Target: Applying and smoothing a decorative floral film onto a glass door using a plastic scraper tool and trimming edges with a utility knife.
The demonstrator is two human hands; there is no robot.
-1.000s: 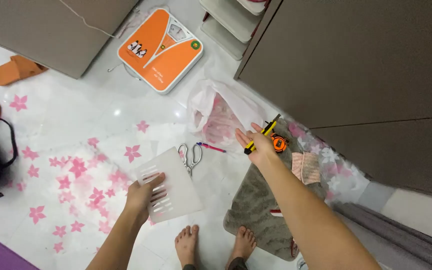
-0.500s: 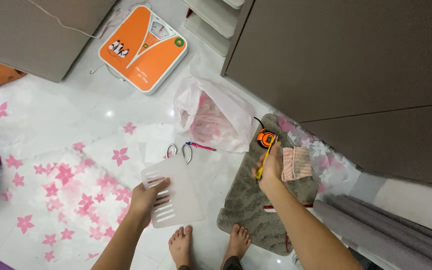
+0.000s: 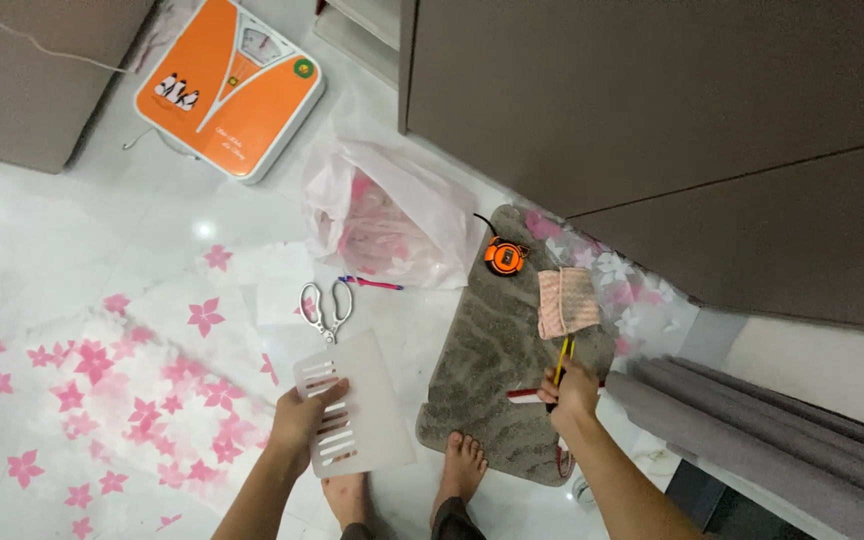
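My left hand [image 3: 302, 420] grips a white slotted plastic panel [image 3: 357, 405] by its left edge, holding it flat above the floor. My right hand [image 3: 572, 388] is closed on a yellow pencil-like tool [image 3: 561, 356] that points up toward a pink knitted cloth [image 3: 567, 300]. Both lie over a grey bath mat [image 3: 502, 350]. A red-and-white thin object [image 3: 527, 394] lies on the mat just left of my right hand. My bare feet [image 3: 402, 480] stand at the mat's near edge.
Scissors [image 3: 325, 307] and a pink pen [image 3: 372, 284] lie on the flower-patterned sheet [image 3: 142, 400]. An orange tape measure [image 3: 505, 256] sits on the mat's far end, beside a translucent plastic bag [image 3: 382, 220]. An orange bathroom scale [image 3: 230, 85] is farther back. Grey cabinets [image 3: 652, 130] rise on the right.
My right hand drew back from beside the tape measure toward me, carrying the yellow tool down across the mat. My left hand kept hold of the white panel.
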